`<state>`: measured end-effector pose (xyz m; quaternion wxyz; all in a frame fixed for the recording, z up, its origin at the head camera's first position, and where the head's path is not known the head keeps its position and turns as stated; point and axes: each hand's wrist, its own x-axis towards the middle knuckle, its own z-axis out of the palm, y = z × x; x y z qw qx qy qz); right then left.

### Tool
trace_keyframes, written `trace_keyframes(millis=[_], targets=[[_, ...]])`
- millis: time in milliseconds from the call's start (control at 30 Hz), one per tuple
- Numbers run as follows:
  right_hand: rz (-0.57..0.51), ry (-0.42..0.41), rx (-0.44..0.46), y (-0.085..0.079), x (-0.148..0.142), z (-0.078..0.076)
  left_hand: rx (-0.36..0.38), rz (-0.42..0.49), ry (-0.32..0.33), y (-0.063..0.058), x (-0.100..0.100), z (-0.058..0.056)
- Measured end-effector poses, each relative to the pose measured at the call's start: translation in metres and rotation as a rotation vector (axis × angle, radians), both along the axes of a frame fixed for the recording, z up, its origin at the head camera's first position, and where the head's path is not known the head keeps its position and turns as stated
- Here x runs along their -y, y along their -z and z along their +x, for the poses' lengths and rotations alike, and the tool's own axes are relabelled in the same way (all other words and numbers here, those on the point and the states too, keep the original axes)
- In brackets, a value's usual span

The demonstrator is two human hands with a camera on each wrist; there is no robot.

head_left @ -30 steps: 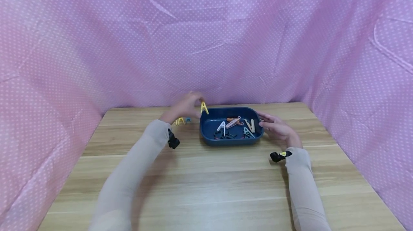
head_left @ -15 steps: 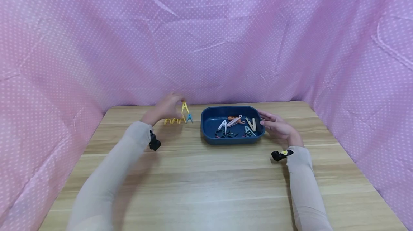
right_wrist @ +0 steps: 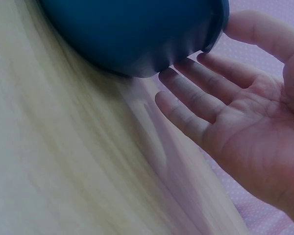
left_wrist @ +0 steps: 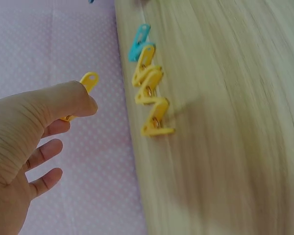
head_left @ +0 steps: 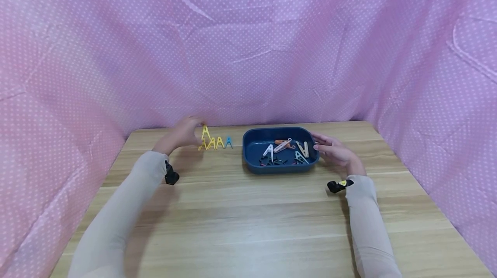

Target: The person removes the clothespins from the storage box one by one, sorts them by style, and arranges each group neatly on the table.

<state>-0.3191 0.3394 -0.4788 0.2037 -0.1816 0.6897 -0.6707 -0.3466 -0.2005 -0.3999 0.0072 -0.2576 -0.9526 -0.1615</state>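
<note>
My left hand [head_left: 182, 133] pinches a yellow clothespin [head_left: 206, 131] between thumb and index finger, its other fingers spread apart. In the left wrist view this clothespin [left_wrist: 89, 82] is partly hidden by the thumb. Below and beside it, three yellow clothespins [left_wrist: 156, 118] and a blue clothespin [head_left: 228, 142] stand in a row on the table, legs down. My right hand [head_left: 335, 151] touches the right end of a dark blue basin [head_left: 279, 169], its fingers nearly straight along the outer wall and the thumb at the rim [right_wrist: 220, 24].
Inside the basin lie several loose clips, among them a white clothespin [head_left: 268, 152], a pink one [head_left: 282, 145], a beige one [head_left: 303, 149] and dark small clips. The wooden table [head_left: 248, 217] ends at a pink dotted curtain [head_left: 248, 54] behind.
My left hand has moved left with the yellow clothespin, from beside the basin to the left end of the row. The right hand has stayed at the basin.
</note>
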Motion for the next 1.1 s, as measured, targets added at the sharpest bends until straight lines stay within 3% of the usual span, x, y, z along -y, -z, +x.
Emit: trace_keyframes(millis=[333,667,1100], targets=[[-0.006,0.004,0.029,-0.001,-0.001,0.0,0.036,0.055,-0.046,0.014,0.024,0.005],[0.015,0.002,0.038,-0.001,0.0,0.0,0.116,0.027,-0.131,0.028,0.04,0.01],[0.022,0.002,0.032,0.0,-0.001,0.001,0.124,0.022,-0.12,0.044,0.049,0.004]])
